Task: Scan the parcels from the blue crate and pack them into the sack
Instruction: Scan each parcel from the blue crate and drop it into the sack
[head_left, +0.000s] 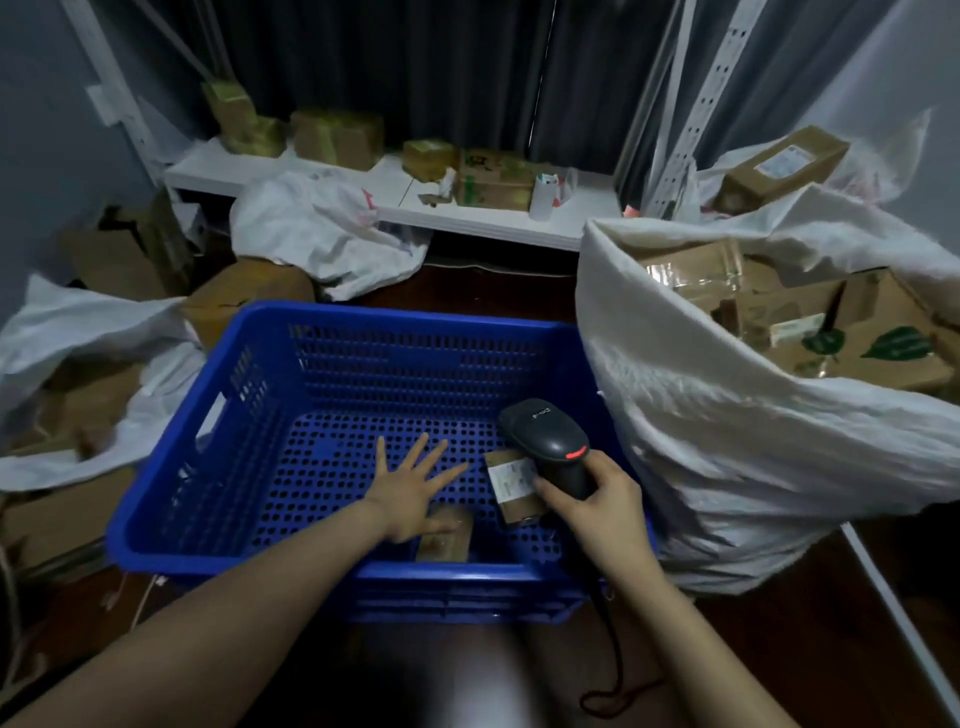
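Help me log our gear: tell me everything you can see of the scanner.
The scanner is black, plastic-looking, pistol-shaped, with a rounded head, a red strip below it and a dark cord trailing from the handle. The right hand grips its handle, holding it tilted over the blue crate, right beside a small labelled parcel; whether they touch is unclear.

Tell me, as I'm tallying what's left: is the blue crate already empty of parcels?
No, two lie in the blue crate: a labelled parcel beside the scanner and a brown parcel by the left hand.
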